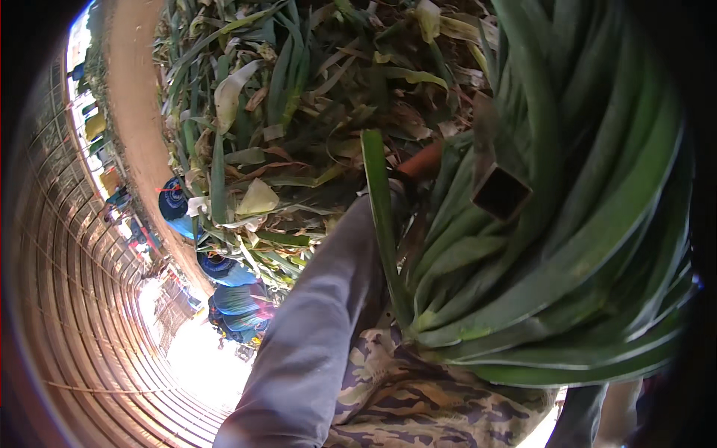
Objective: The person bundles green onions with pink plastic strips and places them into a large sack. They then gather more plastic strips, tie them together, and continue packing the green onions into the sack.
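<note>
The left hand [394,196] reaches up at the end of a grey sleeve [314,336] and is mostly buried among leaves, so whether its fingers are curled or spread cannot be told; it seems to sit against an orange-brown handle [422,160] that pokes out just above it. A long green leaf blade [382,224] crosses directly over the wrist. To the right, pressed close to the person's body, lies a thick bundle of broad green leaves [567,246], with a hollow square metal tube end [500,192] set into it. The right hand is not visible. Below the bundle shows camouflage-patterned clothing [418,403]. Beyond the hand spreads a heap of cut green and dry yellowed leaves [299,97]. At the heap's left edge, other people in blue tops and dark patterned headwear [216,261] bend over the pile beside a bare dirt strip [138,112]. A ribbed, arched roof [67,299] curves along the left.
</note>
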Action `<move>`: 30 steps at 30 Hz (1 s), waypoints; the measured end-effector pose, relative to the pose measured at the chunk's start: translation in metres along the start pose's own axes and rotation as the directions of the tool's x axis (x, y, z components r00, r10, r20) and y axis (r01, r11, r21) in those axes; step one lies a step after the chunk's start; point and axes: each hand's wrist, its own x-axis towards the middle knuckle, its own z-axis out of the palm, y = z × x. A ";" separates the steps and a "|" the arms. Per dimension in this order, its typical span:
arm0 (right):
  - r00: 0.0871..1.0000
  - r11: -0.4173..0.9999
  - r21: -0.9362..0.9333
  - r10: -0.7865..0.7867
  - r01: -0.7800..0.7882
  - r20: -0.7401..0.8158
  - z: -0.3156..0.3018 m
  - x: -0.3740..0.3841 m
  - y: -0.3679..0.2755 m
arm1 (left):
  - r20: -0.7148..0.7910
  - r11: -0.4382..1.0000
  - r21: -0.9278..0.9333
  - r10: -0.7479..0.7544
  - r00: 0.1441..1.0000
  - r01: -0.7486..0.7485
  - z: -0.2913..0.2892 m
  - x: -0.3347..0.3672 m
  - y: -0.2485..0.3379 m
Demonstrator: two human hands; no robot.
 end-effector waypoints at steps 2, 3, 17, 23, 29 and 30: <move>1.000 1.000 -0.002 -0.011 0.011 -0.004 0.002 0.015 0.007 | -0.001 1.000 0.007 0.000 1.000 0.000 0.021 0.005 0.010; 1.000 1.000 0.005 -0.022 0.022 -0.004 0.006 0.024 0.005 | -0.002 1.000 0.020 -0.004 1.000 0.004 0.027 0.002 0.014; 0.993 0.990 0.087 -0.113 0.115 -0.018 0.040 0.057 0.031 | 0.029 0.988 0.149 -0.039 0.999 0.035 0.023 0.002 0.034; 0.989 0.982 0.119 -0.143 0.146 -0.030 0.043 0.060 0.037 | 0.045 0.980 0.197 -0.052 0.998 0.042 0.014 -0.003 0.046; 0.987 0.979 0.130 -0.151 0.156 -0.047 0.028 0.049 0.048 | 0.070 0.975 0.217 -0.056 0.996 0.040 0.000 0.006 0.060; 0.988 0.980 0.125 -0.148 0.154 -0.053 0.021 0.045 0.051 | 0.074 0.977 0.212 -0.052 0.996 0.035 -0.005 0.004 0.061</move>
